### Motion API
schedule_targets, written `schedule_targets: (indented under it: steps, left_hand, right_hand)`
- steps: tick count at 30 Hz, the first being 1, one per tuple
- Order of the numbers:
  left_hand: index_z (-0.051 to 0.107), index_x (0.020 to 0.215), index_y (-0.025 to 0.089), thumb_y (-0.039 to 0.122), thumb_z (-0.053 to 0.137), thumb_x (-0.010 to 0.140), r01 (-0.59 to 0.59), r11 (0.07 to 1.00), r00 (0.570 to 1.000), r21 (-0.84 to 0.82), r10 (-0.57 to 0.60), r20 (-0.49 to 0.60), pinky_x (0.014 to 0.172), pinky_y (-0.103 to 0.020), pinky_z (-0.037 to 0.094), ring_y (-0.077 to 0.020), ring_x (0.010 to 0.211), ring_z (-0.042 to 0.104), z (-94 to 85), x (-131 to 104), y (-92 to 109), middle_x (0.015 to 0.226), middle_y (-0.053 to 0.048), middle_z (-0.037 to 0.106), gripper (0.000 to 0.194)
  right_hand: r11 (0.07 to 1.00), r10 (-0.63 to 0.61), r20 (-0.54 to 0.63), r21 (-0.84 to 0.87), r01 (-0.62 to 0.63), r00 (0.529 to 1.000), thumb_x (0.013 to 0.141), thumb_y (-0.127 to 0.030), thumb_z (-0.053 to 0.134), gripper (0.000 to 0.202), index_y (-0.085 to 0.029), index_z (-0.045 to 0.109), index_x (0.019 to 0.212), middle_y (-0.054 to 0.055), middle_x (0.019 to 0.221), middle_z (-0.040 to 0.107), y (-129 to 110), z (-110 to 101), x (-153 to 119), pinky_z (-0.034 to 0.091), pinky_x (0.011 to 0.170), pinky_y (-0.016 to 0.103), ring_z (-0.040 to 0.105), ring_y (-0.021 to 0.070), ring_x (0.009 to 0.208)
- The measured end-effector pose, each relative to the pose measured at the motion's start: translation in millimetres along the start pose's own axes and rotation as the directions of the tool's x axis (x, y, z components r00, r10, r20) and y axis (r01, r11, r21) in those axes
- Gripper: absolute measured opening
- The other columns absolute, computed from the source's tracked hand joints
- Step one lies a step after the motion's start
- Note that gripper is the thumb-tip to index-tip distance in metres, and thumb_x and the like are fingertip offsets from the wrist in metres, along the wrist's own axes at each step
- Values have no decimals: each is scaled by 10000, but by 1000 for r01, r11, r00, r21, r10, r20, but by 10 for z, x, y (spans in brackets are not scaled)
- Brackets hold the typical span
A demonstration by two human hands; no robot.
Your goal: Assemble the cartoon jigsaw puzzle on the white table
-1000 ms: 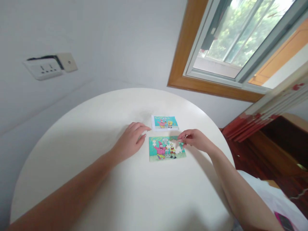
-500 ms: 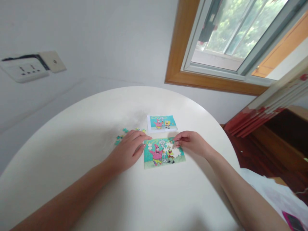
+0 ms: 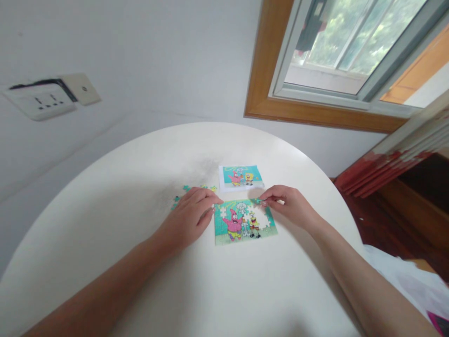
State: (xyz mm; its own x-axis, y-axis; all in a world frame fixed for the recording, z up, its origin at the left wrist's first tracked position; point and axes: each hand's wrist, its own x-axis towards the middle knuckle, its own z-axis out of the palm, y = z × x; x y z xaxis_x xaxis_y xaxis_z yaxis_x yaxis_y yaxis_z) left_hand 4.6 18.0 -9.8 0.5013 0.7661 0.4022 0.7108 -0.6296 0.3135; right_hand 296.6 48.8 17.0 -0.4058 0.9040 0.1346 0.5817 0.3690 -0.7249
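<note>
A cartoon jigsaw puzzle lies flat on the white table, with white gaps at its upper right and upper left. My right hand is at the puzzle's upper right edge, thumb and fingers pinched on a small teal puzzle piece. Stretched out at the left edge is my left hand, its index fingertip at the upper left corner and its thumb apart below. Loose puzzle pieces lie just beyond the left hand, which partly hides them. A printed picture of the same cartoon scene rests behind the puzzle.
The round white table reaches the wall, which has a power socket at the left. A wood-framed window is at the right, beside a red and white curtain. White plastic shows at the lower right.
My right hand has lifted slightly from over the gap to the puzzle's upper right edge, with the piece now more visible. My left hand stays at the left edge. The whole view has shifted slightly.
</note>
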Motion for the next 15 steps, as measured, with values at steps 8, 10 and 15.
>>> schedule_targets:
  steps: [8, 10, 15]
  left_hand:
    - [589, 1102, 182, 135, 453, 881, 23, 1000, 1000, 4, -23, 1, 967, -387, 384, -223, 1069, 493, 10, -1, -13, 1095, -64, 583, 264]
    - [587, 1106, 179, 141, 452, 888, 13, 1000, 1000, -9, -13, 7, 964, -386, 385, -224, 1063, 491, 18, 4, 5, 1096, -68, 580, 259]
    - [590, 1114, 177, 149, 460, 900, -14, 999, 1000, -49, 15, 24, 960, -388, 374, -228, 1056, 484, 20, 10, 60, 1100, -74, 581, 252]
  right_hand:
    - [990, -140, -20, -7, 140, 990, 805, -201, 623, 133, -203, 705, 910, 35, 840, 683, -26, 66, -23, 491, 657, 265, 625, 146, 743]
    - [978, -208, -15, -14, 208, 978, 818, -234, 638, 102, -207, 701, 894, 37, 844, 692, -63, 111, -32, 492, 692, 271, 633, 149, 764]
    - [959, -274, -45, -86, 270, 961, 813, -280, 679, 84, -211, 659, 857, 19, 836, 708, -162, 210, -63, 466, 774, 298, 640, 154, 767]
